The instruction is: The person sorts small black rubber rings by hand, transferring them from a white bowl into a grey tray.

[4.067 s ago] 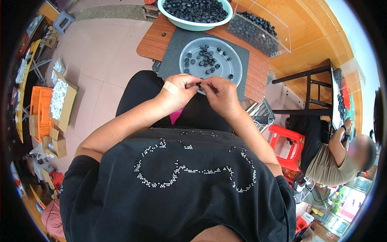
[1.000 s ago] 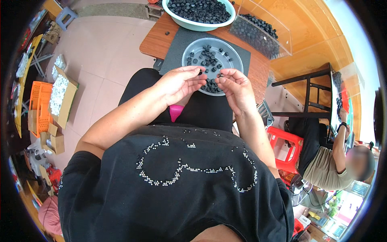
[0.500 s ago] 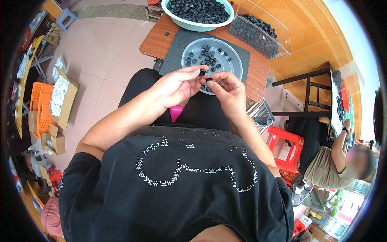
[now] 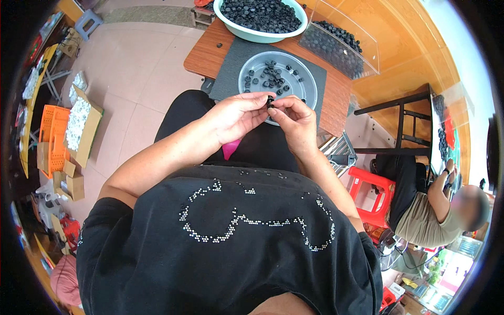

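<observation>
My left hand (image 4: 242,114) and my right hand (image 4: 295,119) meet over the near edge of a round grey tray (image 4: 243,73). Between the fingertips of both hands sits a small black cap-like part (image 4: 270,101). The left thumb and fingers pinch its upper side, and the right thumb and forefinger close on it from the lower right. Whether it is one piece or two pressed together is too small to tell. Several loose black parts (image 4: 272,79) lie scattered in the tray, which rests on a dark mat (image 4: 229,68).
A pale green basin (image 4: 257,37) heaped with black parts stands behind the tray. Right of it is a clear box (image 4: 336,47) holding more. One black piece (image 4: 219,45) lies on the brown table (image 4: 202,55). A seated person (image 4: 430,215) works at the far right beside a red stool (image 4: 370,202).
My hands have come closer together. The black part in the left fingers and the one in the right, apart before, now meet at the fingertips.
</observation>
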A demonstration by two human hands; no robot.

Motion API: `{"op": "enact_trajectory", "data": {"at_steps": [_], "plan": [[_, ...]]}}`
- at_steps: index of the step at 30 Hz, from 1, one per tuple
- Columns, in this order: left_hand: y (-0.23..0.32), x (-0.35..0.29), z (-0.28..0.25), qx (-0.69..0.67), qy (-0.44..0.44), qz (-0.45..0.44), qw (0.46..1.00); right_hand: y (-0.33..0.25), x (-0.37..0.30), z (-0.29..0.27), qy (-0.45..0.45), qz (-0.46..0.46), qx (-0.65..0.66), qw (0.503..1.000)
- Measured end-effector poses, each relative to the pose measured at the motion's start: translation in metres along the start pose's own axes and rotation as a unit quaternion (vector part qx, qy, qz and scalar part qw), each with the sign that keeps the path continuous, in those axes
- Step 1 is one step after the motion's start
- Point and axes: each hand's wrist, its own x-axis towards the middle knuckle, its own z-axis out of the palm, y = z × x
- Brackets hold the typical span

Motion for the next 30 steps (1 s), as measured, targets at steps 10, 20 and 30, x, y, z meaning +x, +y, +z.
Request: {"op": "enact_trajectory", "data": {"at_steps": [10, 20, 30], "plan": [[0.000, -0.002, 0.003, 0.010, 0.020, 0.001, 1.000, 0.002, 0.000, -0.001, 0.009, -0.003, -0.017, 1.000], [0.000, -0.003, 0.004, 0.019, 0.010, -0.012, 1.000, 0.003, -0.001, -0.001, 0.004, -0.003, 0.071, 0.997], [0.003, -0.007, 0.010, 0.072, 0.002, -0.001, 0.997, -0.009, 0.000, -0.002, -0.020, 0.003, 0.110, 0.994]]}}
